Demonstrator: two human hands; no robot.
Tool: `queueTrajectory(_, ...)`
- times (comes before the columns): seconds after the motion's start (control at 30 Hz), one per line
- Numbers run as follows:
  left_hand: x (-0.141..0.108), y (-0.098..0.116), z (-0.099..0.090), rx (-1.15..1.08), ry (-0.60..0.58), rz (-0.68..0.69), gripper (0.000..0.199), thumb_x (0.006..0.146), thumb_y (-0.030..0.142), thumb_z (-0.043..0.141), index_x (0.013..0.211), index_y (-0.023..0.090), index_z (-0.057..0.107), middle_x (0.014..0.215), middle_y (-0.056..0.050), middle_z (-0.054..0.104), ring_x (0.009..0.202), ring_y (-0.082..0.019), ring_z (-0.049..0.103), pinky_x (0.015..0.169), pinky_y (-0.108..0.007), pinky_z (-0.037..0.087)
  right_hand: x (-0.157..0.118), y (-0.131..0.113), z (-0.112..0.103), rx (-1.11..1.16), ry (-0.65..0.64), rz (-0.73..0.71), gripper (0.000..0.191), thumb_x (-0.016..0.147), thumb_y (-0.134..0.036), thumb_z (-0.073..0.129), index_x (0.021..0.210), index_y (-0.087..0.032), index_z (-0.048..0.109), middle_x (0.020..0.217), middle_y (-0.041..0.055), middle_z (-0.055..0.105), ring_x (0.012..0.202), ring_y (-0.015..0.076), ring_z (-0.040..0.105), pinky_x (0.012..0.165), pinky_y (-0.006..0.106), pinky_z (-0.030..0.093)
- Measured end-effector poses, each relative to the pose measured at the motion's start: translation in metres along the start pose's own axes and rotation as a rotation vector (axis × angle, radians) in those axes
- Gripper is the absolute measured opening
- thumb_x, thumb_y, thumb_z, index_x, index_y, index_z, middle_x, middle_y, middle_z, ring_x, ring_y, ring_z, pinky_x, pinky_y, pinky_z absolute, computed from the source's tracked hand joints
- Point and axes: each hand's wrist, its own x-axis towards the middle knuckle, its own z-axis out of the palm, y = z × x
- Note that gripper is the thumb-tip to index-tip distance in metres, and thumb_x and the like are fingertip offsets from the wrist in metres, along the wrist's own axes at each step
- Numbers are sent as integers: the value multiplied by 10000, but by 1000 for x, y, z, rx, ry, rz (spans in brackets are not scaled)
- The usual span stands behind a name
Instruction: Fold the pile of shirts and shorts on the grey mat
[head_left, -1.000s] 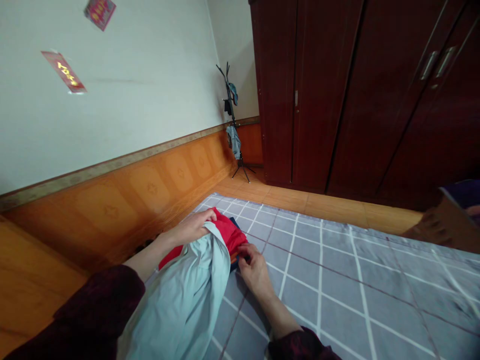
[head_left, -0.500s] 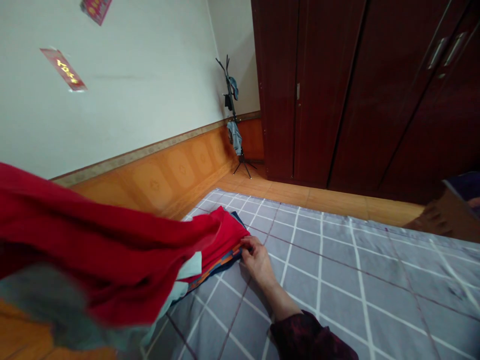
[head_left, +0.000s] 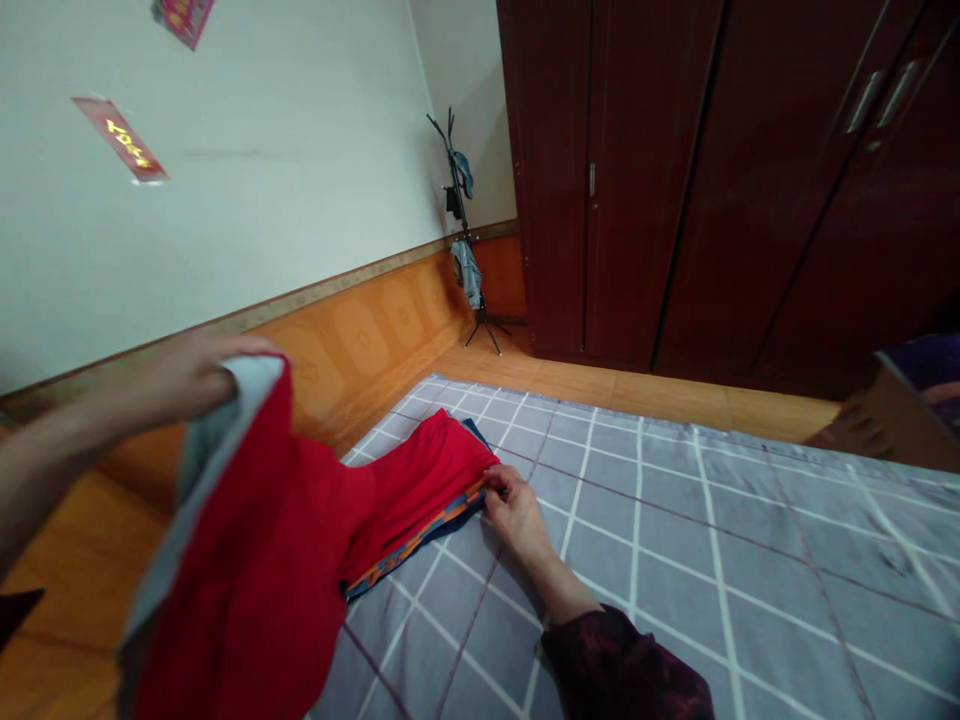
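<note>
A red garment with a pale grey inner side stretches from the left of the view onto the bed. My left hand, slightly blurred, grips its raised edge, and the cloth hangs down below in a fold. The far part of the garment lies flat over other folded clothes, orange and blue patterned and dark navy, which peep out along its near side. My right hand pinches the right end of the garment at the bed surface; its fingertips are partly hidden.
A bed with a grey checked cover spreads below. Behind it are a dark red wardrobe, a black coat stand with hanging items, and a wood-panelled wall. A cardboard box stands at the right.
The left part of the red garment has swung over and down, and its far end now lies smoother. My left hand has come into view holding its edge. My right hand stays in place.
</note>
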Motion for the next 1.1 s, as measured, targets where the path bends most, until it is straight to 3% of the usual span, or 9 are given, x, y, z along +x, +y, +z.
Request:
queueTrajectory(0.1, 3, 23, 70, 109, -420, 267, 196, 814, 143, 513, 913, 204, 671, 868, 59, 682, 876, -131, 590, 847, -235, 422, 0, 0, 1, 1, 10, 2, 333, 642, -87, 454, 866, -192, 677, 937, 42, 660, 877, 178, 622, 797, 295, 496)
queueTrajectory(0.17, 4, 44, 126, 69, -479, 457, 209, 828, 149, 483, 868, 202, 682, 898, -9, 674, 949, -173, 566, 894, -270, 403, 0, 0, 2, 0, 19, 6, 338, 634, -78, 449, 858, -195, 673, 931, 40, 659, 869, 175, 622, 790, 288, 497)
queueTrajectory(0.27, 9, 70, 198, -40, -500, 475, 284, 788, 65, 442, 896, 186, 676, 934, -47, 672, 977, -186, 572, 903, -281, 413, -1, 0, 3, -3, 32, 7, 348, 621, -65, 442, 852, -189, 671, 925, 45, 657, 851, 175, 621, 783, 288, 496)
queueTrajectory(0.4, 20, 79, 254, -18, -523, 434, 427, 748, 17, 416, 1051, 185, 664, 1024, -69, 652, 934, -189, 604, 829, -282, 460, -1, 0, 3, -7, 46, 6, 343, 640, -62, 433, 864, -183, 663, 918, 47, 655, 887, 179, 623, 818, 298, 488)
queueTrajectory(0.5, 23, 74, 271, 8, -533, 414, 561, 723, -5, 425, 1223, 197, 580, 1140, -83, 619, 992, -194, 595, 858, -295, 460, -1, 0, 4, -16, 45, 18, 348, 641, -63, 429, 873, -181, 661, 907, 46, 651, 842, 177, 623, 776, 299, 496)
queueTrajectory(0.57, 23, 71, 275, 14, -544, 407, 535, 720, -5, 439, 1185, 207, 596, 1128, -68, 622, 1004, -187, 591, 874, -284, 453, 0, 0, 5, -24, 44, 29, 352, 641, -62, 432, 878, -182, 664, 911, 48, 651, 830, 179, 620, 772, 304, 496)
queueTrajectory(0.73, 19, 72, 272, 15, -534, 392, 368, 758, 29, 431, 1019, 206, 620, 1024, -49, 621, 944, -183, 605, 823, -267, 452, 0, 0, 5, -34, 45, 44, 365, 642, -50, 432, 886, -196, 661, 926, 44, 653, 856, 179, 619, 798, 300, 490)
queueTrajectory(0.97, 18, 75, 270, 22, -530, 416, 299, 725, 52, 475, 949, 221, 579, 1063, -32, 575, 863, -185, 609, 689, -263, 431, -1, -2, 4, -34, 34, 25, 363, 637, -36, 427, 878, -186, 653, 922, 47, 646, 866, 173, 614, 802, 290, 487)
queueTrajectory(1.1, 13, 74, 261, 5, -476, 410, 193, 762, 82, 456, 894, 204, 526, 1110, -41, 552, 864, -178, 596, 694, -269, 422, -1, -1, 5, -34, 40, 22, 347, 652, -44, 431, 876, -189, 653, 936, 53, 646, 883, 179, 612, 819, 302, 484)
